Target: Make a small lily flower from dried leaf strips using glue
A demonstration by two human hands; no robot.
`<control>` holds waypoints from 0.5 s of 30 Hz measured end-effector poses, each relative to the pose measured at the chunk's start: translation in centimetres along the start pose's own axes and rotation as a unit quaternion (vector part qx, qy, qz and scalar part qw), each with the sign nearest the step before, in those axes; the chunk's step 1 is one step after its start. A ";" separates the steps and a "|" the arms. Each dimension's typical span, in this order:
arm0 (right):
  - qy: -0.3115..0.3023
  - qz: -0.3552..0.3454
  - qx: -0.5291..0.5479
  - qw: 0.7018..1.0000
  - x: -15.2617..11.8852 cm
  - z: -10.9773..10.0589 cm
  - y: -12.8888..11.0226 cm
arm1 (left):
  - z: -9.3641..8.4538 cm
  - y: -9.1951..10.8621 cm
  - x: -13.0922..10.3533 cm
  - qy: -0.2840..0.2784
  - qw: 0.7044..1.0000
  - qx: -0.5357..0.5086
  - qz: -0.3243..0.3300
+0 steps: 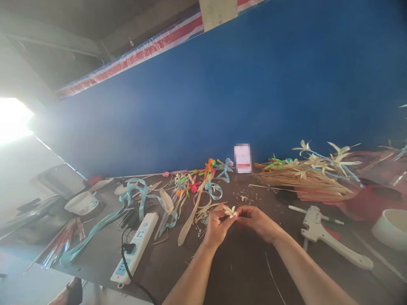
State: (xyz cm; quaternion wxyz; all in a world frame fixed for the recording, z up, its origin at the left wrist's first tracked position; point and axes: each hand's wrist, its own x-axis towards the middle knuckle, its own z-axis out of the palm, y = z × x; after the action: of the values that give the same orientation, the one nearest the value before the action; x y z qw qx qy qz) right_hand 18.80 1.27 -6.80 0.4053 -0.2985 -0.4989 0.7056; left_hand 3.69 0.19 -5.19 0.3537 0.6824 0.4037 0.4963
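Over the middle of the dark table, a small cream flower with narrow pointed petals is held between my two hands. My left hand is closed, its thumb and fingers gripping the flower from the left and below. From the right, my right hand pinches at the flower's edge with thumb and forefinger. The fingertips hide the base of the flower, so a stem cannot be made out. Dried husk strips lie just left of my left hand. To the right of my right hand rests a white glue gun.
A power strip with a black cord lies at left, near light-blue ribbon. Colourful pipe-cleaner figures stand at the back. Finished cream flowers lie on straw at back right. White bowls sit at both sides.
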 end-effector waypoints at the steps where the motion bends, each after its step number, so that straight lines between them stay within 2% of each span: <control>1: 0.001 -0.004 0.000 1.000 0.0 0.0 0.0 | 0.0 0.0 0.1 -0.002 1.000 -0.017 -0.013; 5: 0.004 -0.015 0.007 1.000 0.2 0.2 0.1 | 0.1 -0.5 0.2 -0.012 0.995 -0.088 -0.054; 9: 0.011 -0.015 0.002 1.000 0.3 0.2 0.3 | 0.1 -1.1 0.1 0.001 0.985 -0.130 -0.117; 15: 0.055 -0.015 -0.008 0.998 0.4 0.2 0.4 | 0.1 -1.6 0.3 0.016 0.967 -0.195 -0.162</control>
State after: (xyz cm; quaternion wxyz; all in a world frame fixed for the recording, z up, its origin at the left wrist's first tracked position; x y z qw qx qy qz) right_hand 18.35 1.50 -7.08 0.4399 -0.3323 -0.4857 0.6784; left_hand 3.56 1.08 -6.50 0.5485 0.5179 0.4099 0.5128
